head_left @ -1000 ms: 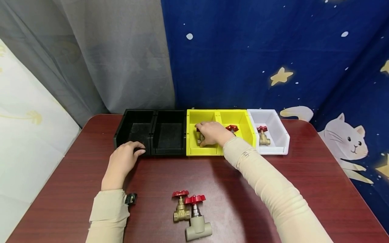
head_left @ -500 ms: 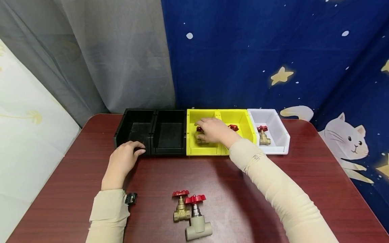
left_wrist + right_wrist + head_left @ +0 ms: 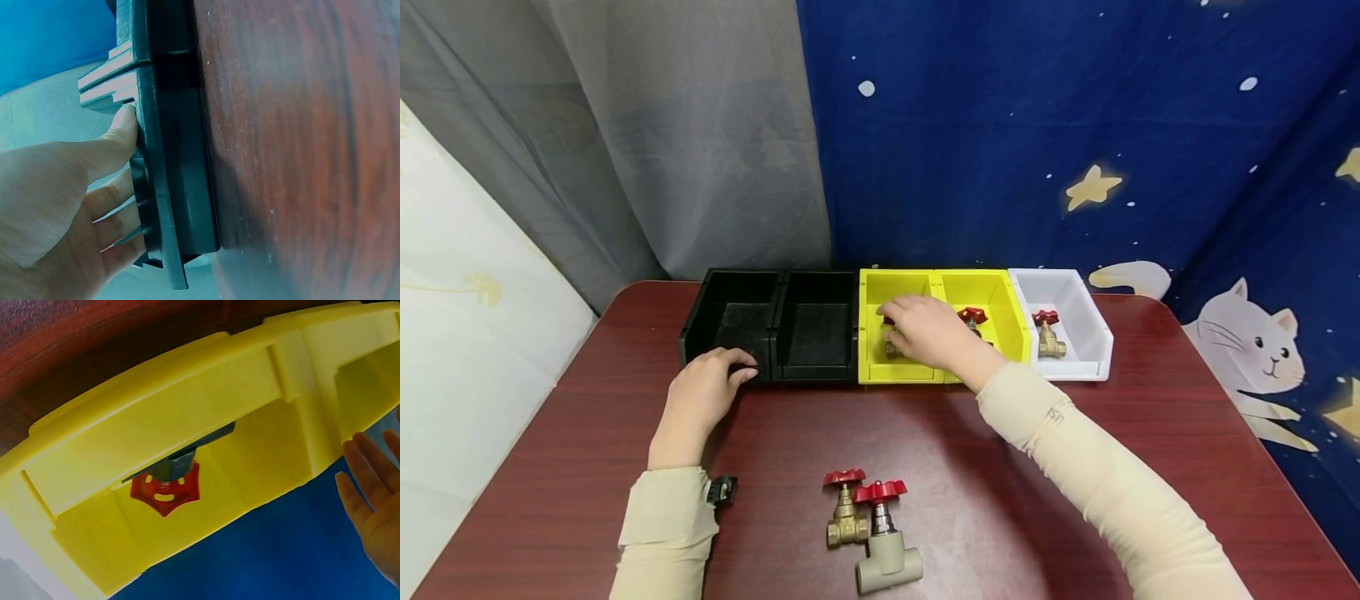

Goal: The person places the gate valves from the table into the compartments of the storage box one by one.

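My left hand [image 3: 703,396] rests at the front rim of the leftmost black bin [image 3: 745,323]. In the left wrist view, its thumb and fairly straight fingers touch the bin's rim [image 3: 164,200]. Over the left yellow bin [image 3: 901,372] hovers my right hand [image 3: 928,333]. Below its fingers a brass valve [image 3: 892,346] with a red handwheel shows, partly covered by the hand. The right wrist view has this hand [image 3: 378,509] at the right edge, fingers extended, nothing in them. A red-wheeled valve [image 3: 181,492] lies in the right yellow bin.
A brass valve [image 3: 847,527] and a grey pipe valve [image 3: 889,562], both with red handwheels, lie side by side at the table's front. Another brass valve [image 3: 1049,340] is in the white bin [image 3: 1086,333]. A second black bin [image 3: 816,329] adjoins the yellow ones.
My right hand has loosened from the brass valve in the left yellow bin and risen slightly. Its wrist and forearm have shifted right. My left hand stays put.
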`<state>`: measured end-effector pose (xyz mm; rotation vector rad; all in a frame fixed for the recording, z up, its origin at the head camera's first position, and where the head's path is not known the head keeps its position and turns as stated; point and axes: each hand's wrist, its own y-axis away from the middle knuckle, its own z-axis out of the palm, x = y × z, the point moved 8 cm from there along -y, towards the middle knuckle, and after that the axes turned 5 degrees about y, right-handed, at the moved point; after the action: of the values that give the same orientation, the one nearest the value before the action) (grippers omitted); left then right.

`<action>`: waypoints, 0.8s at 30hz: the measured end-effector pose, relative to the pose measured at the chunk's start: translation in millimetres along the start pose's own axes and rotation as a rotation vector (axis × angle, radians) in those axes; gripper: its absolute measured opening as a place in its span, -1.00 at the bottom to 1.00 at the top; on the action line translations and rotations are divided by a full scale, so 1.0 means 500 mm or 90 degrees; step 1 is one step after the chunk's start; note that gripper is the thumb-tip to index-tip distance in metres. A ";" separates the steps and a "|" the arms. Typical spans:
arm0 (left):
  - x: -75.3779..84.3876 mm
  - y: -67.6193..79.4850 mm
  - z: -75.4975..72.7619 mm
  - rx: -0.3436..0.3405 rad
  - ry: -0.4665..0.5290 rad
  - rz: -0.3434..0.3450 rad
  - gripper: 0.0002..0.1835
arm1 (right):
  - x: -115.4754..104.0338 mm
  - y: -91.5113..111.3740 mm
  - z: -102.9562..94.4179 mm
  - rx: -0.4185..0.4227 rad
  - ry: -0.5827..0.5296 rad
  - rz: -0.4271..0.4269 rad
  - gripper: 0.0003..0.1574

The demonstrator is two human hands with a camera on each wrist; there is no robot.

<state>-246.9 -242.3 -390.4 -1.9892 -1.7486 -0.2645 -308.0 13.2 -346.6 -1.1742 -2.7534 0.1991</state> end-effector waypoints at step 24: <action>0.000 0.000 -0.002 -0.001 0.000 -0.005 -0.81 | -0.074 0.084 -0.056 0.122 -0.025 -0.053 -0.66</action>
<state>-246.8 -242.7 -389.3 -1.9831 -1.7568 -0.2693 -248.0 17.0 -329.4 -1.0148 -2.7365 0.4693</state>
